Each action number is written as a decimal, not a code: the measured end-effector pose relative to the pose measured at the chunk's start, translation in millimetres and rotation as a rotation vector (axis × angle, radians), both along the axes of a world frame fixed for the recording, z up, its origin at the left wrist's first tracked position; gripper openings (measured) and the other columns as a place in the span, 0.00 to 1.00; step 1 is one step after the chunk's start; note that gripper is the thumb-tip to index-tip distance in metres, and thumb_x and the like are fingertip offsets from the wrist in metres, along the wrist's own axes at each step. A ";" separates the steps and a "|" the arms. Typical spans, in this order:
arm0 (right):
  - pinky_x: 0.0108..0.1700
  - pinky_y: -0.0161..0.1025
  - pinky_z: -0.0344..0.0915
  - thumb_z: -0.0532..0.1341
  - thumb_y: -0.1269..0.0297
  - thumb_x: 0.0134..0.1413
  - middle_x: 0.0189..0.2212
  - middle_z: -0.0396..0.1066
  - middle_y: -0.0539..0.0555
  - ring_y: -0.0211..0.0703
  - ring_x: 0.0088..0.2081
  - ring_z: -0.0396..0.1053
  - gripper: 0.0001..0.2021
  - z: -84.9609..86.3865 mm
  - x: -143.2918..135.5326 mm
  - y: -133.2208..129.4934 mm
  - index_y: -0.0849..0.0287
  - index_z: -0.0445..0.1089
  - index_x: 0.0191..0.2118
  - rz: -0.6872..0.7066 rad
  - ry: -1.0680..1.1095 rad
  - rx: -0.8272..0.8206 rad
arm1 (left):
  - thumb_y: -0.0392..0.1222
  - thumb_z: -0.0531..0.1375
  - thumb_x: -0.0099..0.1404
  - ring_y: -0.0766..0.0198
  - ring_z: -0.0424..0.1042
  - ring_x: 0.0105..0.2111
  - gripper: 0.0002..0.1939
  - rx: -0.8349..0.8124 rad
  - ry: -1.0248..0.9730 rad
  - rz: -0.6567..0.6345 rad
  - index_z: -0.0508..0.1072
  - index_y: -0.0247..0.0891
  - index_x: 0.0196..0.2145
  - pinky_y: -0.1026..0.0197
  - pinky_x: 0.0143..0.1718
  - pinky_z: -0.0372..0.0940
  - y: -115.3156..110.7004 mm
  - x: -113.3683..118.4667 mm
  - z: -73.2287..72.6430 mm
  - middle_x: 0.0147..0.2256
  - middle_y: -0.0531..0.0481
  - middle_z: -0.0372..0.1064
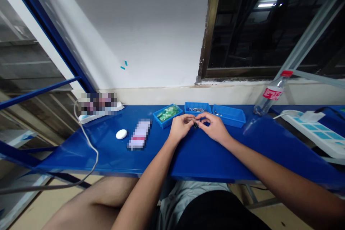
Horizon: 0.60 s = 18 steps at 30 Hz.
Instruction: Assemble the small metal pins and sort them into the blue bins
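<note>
My left hand [180, 127] and my right hand [215, 126] meet above the blue table, fingertips pinched together. Between them shows a small dark piece [196, 125], mostly covered by the fingers; its kind I cannot make out. Just behind the left hand is a blue bin [162, 125] with several green pieces [168, 113] in it. Beyond the fingertips stands a second blue bin [198, 105], where thin shiny metal parts [196, 110] lie. A third blue bin [235, 119], behind the right hand, has a few small bits at its left end.
On the blue table [107, 154], a round white case [121, 134] and a blurred-out phone-like item [140, 134] lie to the left. A clear bottle with a red cap [272, 95] leans at the back right. Power strips [320, 134] and a cable [90, 143] occupy the sides.
</note>
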State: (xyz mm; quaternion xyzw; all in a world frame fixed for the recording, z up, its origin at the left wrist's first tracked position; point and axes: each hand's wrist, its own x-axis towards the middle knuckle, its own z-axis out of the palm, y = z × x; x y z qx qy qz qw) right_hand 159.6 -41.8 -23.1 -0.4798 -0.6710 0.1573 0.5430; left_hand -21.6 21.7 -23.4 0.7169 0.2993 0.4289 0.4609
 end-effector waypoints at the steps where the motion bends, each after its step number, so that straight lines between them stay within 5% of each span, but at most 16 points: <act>1: 0.42 0.45 0.77 0.67 0.56 0.61 0.41 0.79 0.56 0.47 0.36 0.78 0.09 0.2 -0.5 -0.2 0.55 0.77 0.40 -0.001 0.015 -0.012 | 0.32 0.66 0.64 0.57 0.83 0.40 0.11 0.005 -0.001 0.007 0.81 0.33 0.45 0.57 0.47 0.78 0.0 0.3 0.1 0.40 0.43 0.83; 11: 0.42 0.45 0.78 0.68 0.55 0.58 0.40 0.79 0.56 0.46 0.36 0.79 0.11 -8.0 2.4 5.0 0.56 0.75 0.41 0.052 0.143 -0.113 | 0.38 0.69 0.64 0.62 0.82 0.34 0.18 -0.045 -0.062 -0.024 0.78 0.33 0.51 0.62 0.39 0.77 4.0 -1.1 -5.0 0.41 0.43 0.82; 18: 0.41 0.43 0.77 0.69 0.51 0.58 0.35 0.78 0.55 0.46 0.36 0.78 0.14 -11.5 4.2 6.5 0.56 0.74 0.40 0.067 0.219 -0.181 | 0.30 0.67 0.64 0.57 0.83 0.43 0.18 -0.025 -0.104 -0.072 0.78 0.33 0.52 0.56 0.49 0.77 4.3 1.3 -4.5 0.44 0.40 0.82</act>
